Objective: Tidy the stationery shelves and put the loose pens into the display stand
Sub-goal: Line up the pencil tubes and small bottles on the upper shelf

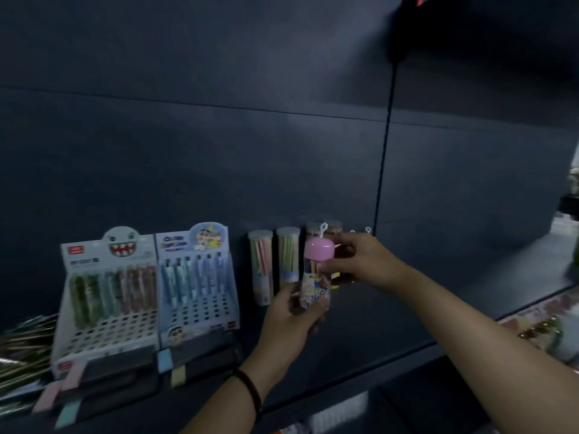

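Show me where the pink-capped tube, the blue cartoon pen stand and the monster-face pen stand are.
pink-capped tube (314, 278): head view, on its body below the cap.
blue cartoon pen stand (203, 311): head view, on its perforated front panel.
monster-face pen stand (116, 330): head view, on its perforated front panel.

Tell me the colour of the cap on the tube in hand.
Pink: the cap on the tube shows best in the head view.
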